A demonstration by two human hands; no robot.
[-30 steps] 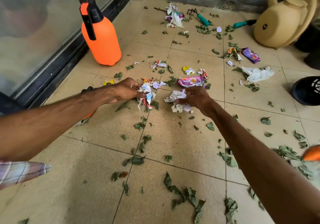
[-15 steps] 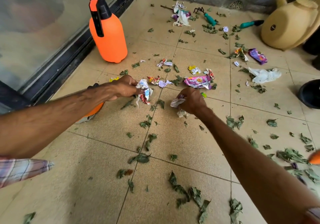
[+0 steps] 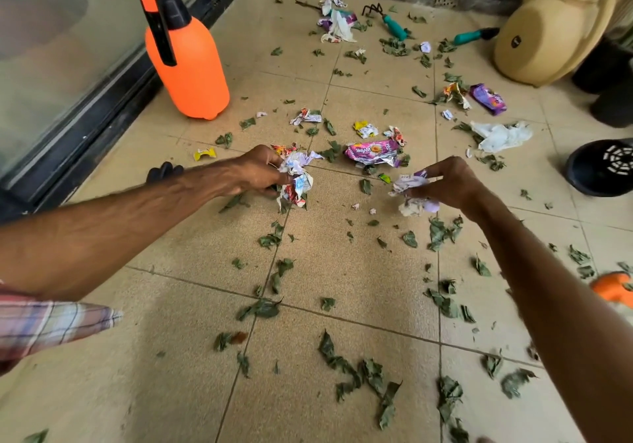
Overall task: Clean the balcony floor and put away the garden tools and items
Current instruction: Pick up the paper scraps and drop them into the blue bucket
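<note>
One head-worn view, facing forward-down, near tiled floor [image 3: 342,281].

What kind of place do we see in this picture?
Most likely a home balcony used for gardening. The floor is beige tile with a sliding glass door along one side, and a watering can, an orange pressure sprayer and a small hand rake are on it.
</note>
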